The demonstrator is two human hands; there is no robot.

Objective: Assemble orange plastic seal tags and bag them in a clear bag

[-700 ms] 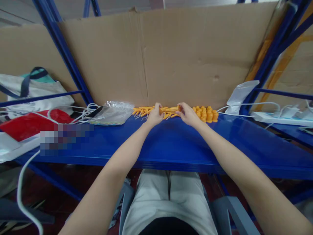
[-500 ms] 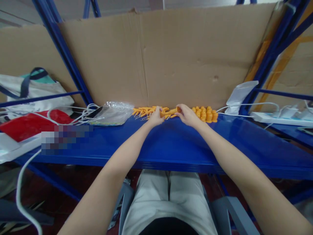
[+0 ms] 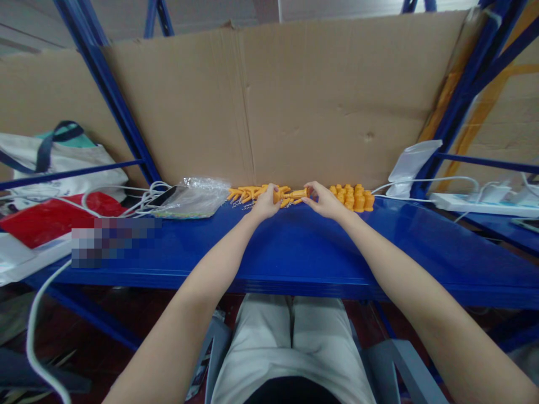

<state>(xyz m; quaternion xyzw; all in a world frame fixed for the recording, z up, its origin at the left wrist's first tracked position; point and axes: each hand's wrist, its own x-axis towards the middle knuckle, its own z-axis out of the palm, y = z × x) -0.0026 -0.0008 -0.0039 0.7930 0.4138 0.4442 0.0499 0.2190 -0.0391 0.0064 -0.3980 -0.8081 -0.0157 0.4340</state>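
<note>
My left hand [image 3: 266, 204] is closed around a small orange plastic piece [image 3: 276, 196], which shows at the fingertips. Between thumb and fingers, my right hand [image 3: 323, 200] grips a spool-shaped orange piece [image 3: 300, 193] lying level and pointing toward the left hand. Whether the two pieces touch is too small to make out. Behind and beside the left hand lies a heap of branched orange pieces [image 3: 244, 194], with small light-coloured bits [image 3: 239, 205] in front of it. Rows of upright orange pieces [image 3: 359, 198] stand just right of the right hand.
A blue table [image 3: 307, 247] stretches below a cardboard panel [image 3: 315, 101]. Left of the heap lies a clear plastic bag [image 3: 196, 199]; white cables [image 3: 145, 193] and a red item [image 3: 63, 216] are farther left. At right are a white power strip [image 3: 475, 204] and a blue post [image 3: 455, 112].
The orange piece in my right hand has tipped to lie level, and its spool shape now shows. My right-hand fingers have shifted slightly; the left hand stays nearly in place.
</note>
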